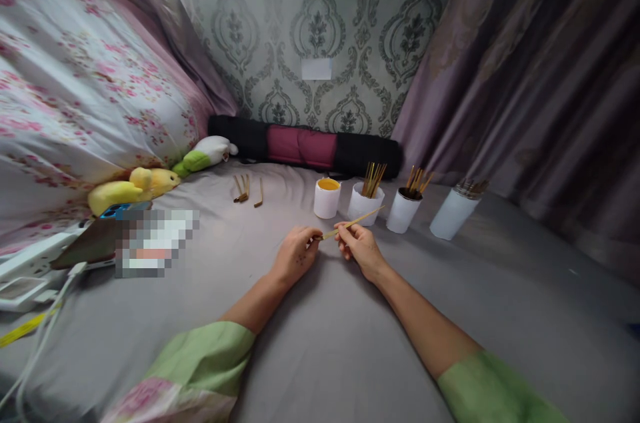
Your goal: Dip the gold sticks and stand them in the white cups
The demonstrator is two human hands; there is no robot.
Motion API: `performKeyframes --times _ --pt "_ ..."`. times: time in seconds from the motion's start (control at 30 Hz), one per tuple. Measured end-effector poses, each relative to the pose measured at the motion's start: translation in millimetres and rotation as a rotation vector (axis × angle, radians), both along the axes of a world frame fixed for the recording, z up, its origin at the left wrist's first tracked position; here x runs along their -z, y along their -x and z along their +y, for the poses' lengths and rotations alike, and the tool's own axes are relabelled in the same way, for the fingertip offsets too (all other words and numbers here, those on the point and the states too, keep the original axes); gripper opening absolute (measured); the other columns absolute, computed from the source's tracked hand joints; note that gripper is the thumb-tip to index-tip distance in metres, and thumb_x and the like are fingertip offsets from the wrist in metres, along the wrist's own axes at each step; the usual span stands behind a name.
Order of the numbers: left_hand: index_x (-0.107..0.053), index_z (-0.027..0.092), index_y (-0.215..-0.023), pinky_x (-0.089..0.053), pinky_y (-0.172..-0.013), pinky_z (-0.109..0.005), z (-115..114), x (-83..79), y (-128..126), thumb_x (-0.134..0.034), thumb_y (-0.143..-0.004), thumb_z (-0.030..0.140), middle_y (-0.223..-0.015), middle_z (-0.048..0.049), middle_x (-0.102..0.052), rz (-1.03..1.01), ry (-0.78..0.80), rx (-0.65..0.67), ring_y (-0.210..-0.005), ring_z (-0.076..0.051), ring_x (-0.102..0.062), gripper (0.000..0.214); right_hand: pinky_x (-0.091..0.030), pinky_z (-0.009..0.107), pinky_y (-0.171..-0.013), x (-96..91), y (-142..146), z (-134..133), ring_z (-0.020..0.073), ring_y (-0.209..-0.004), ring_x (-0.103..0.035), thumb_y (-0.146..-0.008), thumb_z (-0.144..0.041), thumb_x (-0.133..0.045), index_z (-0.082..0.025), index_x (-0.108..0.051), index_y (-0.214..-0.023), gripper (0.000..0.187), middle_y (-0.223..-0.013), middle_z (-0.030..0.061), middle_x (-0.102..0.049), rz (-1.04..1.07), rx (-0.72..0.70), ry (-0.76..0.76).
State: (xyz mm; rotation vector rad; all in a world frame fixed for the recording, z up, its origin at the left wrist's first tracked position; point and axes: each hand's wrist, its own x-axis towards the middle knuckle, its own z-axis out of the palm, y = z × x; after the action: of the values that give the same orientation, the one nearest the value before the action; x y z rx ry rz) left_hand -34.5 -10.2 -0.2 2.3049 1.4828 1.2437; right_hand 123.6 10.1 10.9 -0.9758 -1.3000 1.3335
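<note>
My left hand and my right hand both pinch one thin golden stick over the grey bed sheet. The left fingers grip its near end, the right fingers grip its middle, and its far tip points toward the cups. Just beyond stand a white cup with yellow contents, two white cups holding several sticks, and a fourth cup leaning at the right.
A few bent sticks lie on the sheet at the left. Plush toys, a floral pillow, cables and a power strip fill the left side. A black and maroon roll lies against the wall; a curtain hangs right.
</note>
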Motion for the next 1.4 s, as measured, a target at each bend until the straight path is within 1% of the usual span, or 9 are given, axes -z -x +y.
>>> performKeyframes --times 0.1,0.27,0.4,0.47,0.63,0.8,1.03,1.2,1.4 --pt "-0.062 0.019 -0.084 -0.041 -0.066 -0.024 0.7 0.5 -1.2 -0.045 -0.075 0.016 -0.077 -0.0024 -0.061 -0.08 0.057 -0.004 -0.068 -0.012 -0.052 0.019 -0.03 0.016 -0.033 -0.1 -0.4 -0.1 0.0045 -0.043 -0.043 -0.068 -0.043 -0.056 -0.015 -0.055 -0.085 0.033 -0.064 -0.0019 -0.053 -0.001 0.008 0.002" --pt "-0.062 0.016 -0.084 -0.041 -0.059 -0.022 0.8 -0.2 -4.4 -0.046 -0.073 0.021 -0.07 -0.0021 -0.062 -0.288 0.226 0.013 -0.061 -0.01 -0.052 0.02 -0.03 0.016 -0.032 0.5 -1.7 0.7 0.0045 -0.043 -0.043 -0.069 -0.042 -0.056 -0.014 -0.055 -0.085 0.032 -0.062 -0.0023 -0.051 0.003 0.034 0.008" --pt "-0.06 0.013 -0.086 -0.041 -0.051 -0.02 0.1 -2.7 -7.6 -0.046 -0.073 0.023 -0.071 -0.0031 -0.061 -0.516 0.438 0.097 -0.057 -0.01 -0.053 0.022 -0.029 0.016 -0.032 0.2 -2.7 2.1 0.0041 -0.041 -0.04 -0.069 -0.041 -0.055 -0.015 -0.054 -0.083 0.03 -0.06 -0.0036 -0.049 0.015 0.066 0.014" --pt "-0.058 0.013 -0.09 -0.041 -0.047 -0.02 -0.4 -3.5 -8.9 -0.045 -0.072 0.021 -0.074 -0.0038 -0.061 -0.633 0.548 0.158 -0.055 -0.009 -0.052 0.023 -0.029 0.016 -0.031 -0.1 -3.1 2.7 0.004 -0.04 -0.04 -0.069 -0.041 -0.055 -0.015 -0.053 -0.083 0.029 -0.059 -0.0041 -0.048 0.017 0.089 0.017" --pt "-0.054 0.01 -0.094 -0.042 -0.048 -0.02 -2.8 -7.7 -11.1 -0.046 -0.068 0.012 -0.078 -0.0071 -0.061 -0.884 0.75 0.266 -0.056 -0.009 -0.054 0.027 -0.029 0.016 -0.031 -0.8 -4.3 3.0 0.0041 -0.039 -0.04 -0.07 -0.04 -0.054 -0.015 -0.052 -0.082 0.028 -0.057 -0.0049 -0.045 0.004 0.115 0.005" --pt "-0.054 0.007 -0.094 -0.043 -0.049 -0.02 -6.4 -15.9 -11.0 -0.053 -0.065 0.009 -0.078 -0.0112 -0.062 -1.075 0.954 0.327 -0.058 -0.01 -0.056 0.029 -0.029 0.016 -0.031 -1.8 -5.3 2.6 0.0044 -0.038 -0.039 -0.071 -0.039 -0.053 -0.015 -0.052 -0.081 0.026 -0.054 -0.0058 -0.044 -0.041 0.098 -0.035" --pt "-0.053 0.006 -0.094 -0.044 -0.052 -0.02 -5.4 -12.9 -8.6 -0.054 -0.069 0.009 -0.081 -0.0126 -0.062 -1.175 1.041 0.422 -0.06 -0.01 -0.057 0.025 -0.029 0.016 -0.031 -1.9 -9.9 4.2 0.005 -0.038 -0.04 -0.072 -0.038 -0.051 -0.015 -0.053 -0.081 0.025 -0.053 -0.0057 -0.044 -0.084 0.059 -0.073" --pt "-0.053 0.006 -0.094 -0.044 -0.052 -0.019 -7.9 -15.6 -9.3 -0.052 -0.069 0.006 -0.08 -0.0116 -0.062 -1.18 1.09 0.434 -0.06 -0.01 -0.057 0.025 -0.029 0.017 -0.032 -4.9 -13.6 4.2 0.0049 -0.038 -0.038 -0.073 -0.037 -0.05 -0.015 -0.052 -0.08 0.023 -0.053 -0.0058 -0.044 -0.112 0.024 -0.072" --pt "-0.053 0.006 -0.095 -0.043 -0.052 -0.02 -8.4 -13.5 -8.5 -0.051 -0.07 0.006 -0.081 -0.0118 -0.062 -1.157 1.144 0.517 -0.061 -0.01 -0.057 0.025 -0.029 0.016 -0.032 -9.5 -18.3 2.0 0.0048 -0.038 -0.038 -0.074 -0.036 -0.05 -0.015 -0.052 -0.079 0.022 -0.052 -0.0062 -0.043 -0.14 -0.027 -0.066"
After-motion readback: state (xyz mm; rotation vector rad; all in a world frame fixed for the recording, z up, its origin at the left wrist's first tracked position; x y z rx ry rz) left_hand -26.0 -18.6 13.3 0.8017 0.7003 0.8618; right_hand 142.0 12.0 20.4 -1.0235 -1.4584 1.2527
